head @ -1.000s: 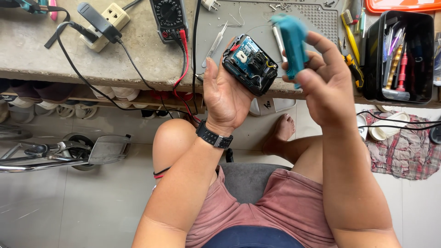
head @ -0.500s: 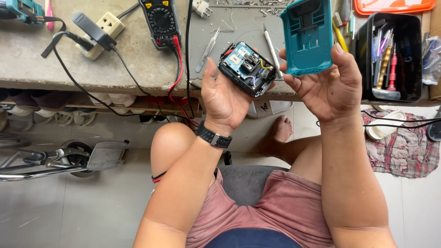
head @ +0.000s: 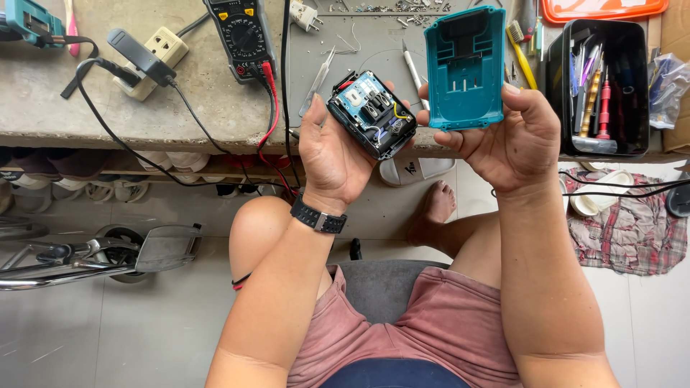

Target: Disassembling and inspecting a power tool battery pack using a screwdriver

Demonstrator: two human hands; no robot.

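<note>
- Head view, hands: the left hand (head: 336,154) cups a black battery module (head: 371,113) in its palm, fingers curled round the sides, the exposed circuit board and its small yellow wire facing up. The right hand (head: 512,136) grips a teal plastic cover (head: 465,68) by its lower edge, thumb on the left and fingers behind, with the slotted face turned toward the camera.
- Head view, where they are: both pieces are held up in front of the desk (head: 93,108), just beside each other but apart, with a narrow gap between module and cover.
- Head view, surroundings: on the desk lie a black multimeter (head: 241,32) with red and black leads, a cream socket block (head: 154,56) with a black plug in it, tweezers (head: 318,80) and a black tool tray (head: 598,86) full of screwdrivers. The person sits on a grey stool, wearing a black wristwatch (head: 318,215).
- What has just changed: a second ago the cover was seen edge-on and tilted in the right hand; half a second ago it was turned flat; now it stands upright and square to the view. I judge the shell is fully off the module and being looked over.
- Against the earlier frame: the left hand and module have barely moved; the cover sits slightly lower and closer to the module.
</note>
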